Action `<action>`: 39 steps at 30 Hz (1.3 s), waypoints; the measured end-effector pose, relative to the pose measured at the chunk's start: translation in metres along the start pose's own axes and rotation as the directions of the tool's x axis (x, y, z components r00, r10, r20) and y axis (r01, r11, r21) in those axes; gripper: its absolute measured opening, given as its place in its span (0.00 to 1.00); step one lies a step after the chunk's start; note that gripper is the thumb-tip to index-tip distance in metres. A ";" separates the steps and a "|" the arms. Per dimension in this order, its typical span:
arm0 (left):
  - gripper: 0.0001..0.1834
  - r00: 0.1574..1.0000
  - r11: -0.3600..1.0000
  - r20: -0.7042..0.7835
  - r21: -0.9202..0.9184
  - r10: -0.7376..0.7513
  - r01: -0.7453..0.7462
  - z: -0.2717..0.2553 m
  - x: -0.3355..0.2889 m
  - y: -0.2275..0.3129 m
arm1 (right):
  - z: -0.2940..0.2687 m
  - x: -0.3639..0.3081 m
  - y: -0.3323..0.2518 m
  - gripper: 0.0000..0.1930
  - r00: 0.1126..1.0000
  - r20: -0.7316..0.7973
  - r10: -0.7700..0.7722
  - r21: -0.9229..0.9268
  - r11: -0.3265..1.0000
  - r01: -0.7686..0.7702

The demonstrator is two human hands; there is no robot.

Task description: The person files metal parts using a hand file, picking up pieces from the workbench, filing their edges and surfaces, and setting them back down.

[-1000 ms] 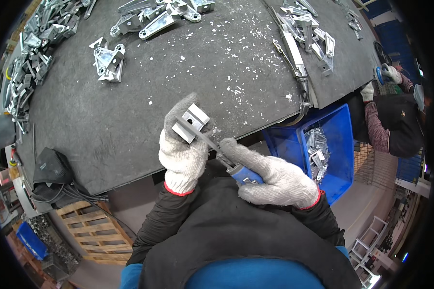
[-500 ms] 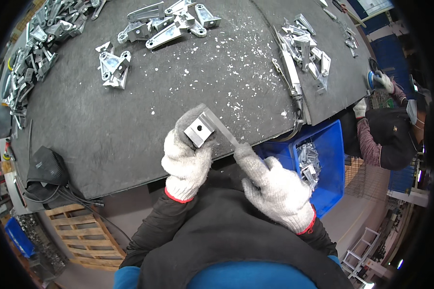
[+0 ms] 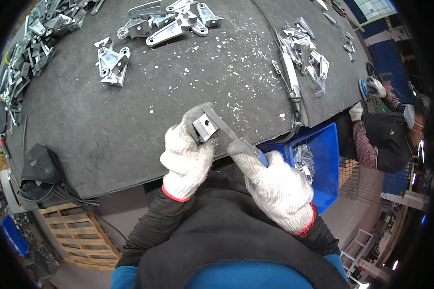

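My left hand (image 3: 185, 156), in a white knit glove with a red cuff, is closed around a silver metal bracket (image 3: 205, 128). A blocky end with a round hole shows; the glove hides the rest. Also gloved, my right hand (image 3: 280, 190) grips the blue handle of a flat metal file (image 3: 220, 123), its forefinger stretched along the tool. The file's blade lies against the upper right edge of the block, its tip by my left fingers. Both hands are near the front edge of the dark table (image 3: 111, 139).
Silver brackets (image 3: 164, 33) lie in heaps on the table, with pale shavings (image 3: 226, 67) scattered between. A blue bin (image 3: 329, 164) holding metal parts stands below the edge at right. At left are a black cloth-like bundle (image 3: 42, 166) and a wooden pallet (image 3: 79, 236). A co-worker (image 3: 383, 137) works at right.
The file has shifted slightly along the block's edge, and its blue handle now shows between my right fingers. The bracket sits slightly further right and is turned a little. The whole view has shifted slightly.
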State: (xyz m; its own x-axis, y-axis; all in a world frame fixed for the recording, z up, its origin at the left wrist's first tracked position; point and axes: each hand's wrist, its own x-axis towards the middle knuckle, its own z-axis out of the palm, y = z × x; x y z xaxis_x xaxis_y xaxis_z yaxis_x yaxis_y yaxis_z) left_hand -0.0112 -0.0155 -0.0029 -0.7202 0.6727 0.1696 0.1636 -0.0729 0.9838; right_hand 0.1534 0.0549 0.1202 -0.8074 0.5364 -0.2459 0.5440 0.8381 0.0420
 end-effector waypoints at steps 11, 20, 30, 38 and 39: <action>0.34 0.950 0.956 0.117 -0.017 -0.291 0.294 -0.006 0.000 0.014 | 0.007 0.003 0.007 0.33 1.000 -0.029 0.012 0.079 0.997 -0.010; 0.31 0.953 0.933 0.070 -0.195 -0.294 0.302 -0.005 0.002 0.010 | 0.001 0.017 0.016 0.35 0.997 0.080 -0.003 0.391 0.920 -0.029; 0.34 0.898 0.820 0.170 0.501 -0.406 0.276 -0.014 0.113 0.067 | 0.030 0.058 0.060 0.49 0.980 0.196 0.035 0.629 0.762 -0.153; 0.35 0.900 0.787 0.426 0.522 0.095 -0.330 0.107 0.237 0.112 | 0.017 0.053 0.054 0.54 0.986 0.164 0.006 0.628 0.770 -0.109; 0.34 0.906 0.701 0.398 0.606 0.142 -0.375 0.112 0.241 0.116 | 0.016 0.053 0.054 0.54 0.978 0.206 0.029 0.602 0.784 -0.151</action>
State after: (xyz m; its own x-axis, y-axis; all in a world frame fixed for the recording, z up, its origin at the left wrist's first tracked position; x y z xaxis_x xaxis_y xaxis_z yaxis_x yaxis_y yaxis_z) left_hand -0.0900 0.2205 0.1455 -0.3615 0.8924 0.2701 0.7937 0.1424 0.5915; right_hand 0.1437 0.1272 0.0940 -0.7265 0.5286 -0.4392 0.6857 0.5160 -0.5134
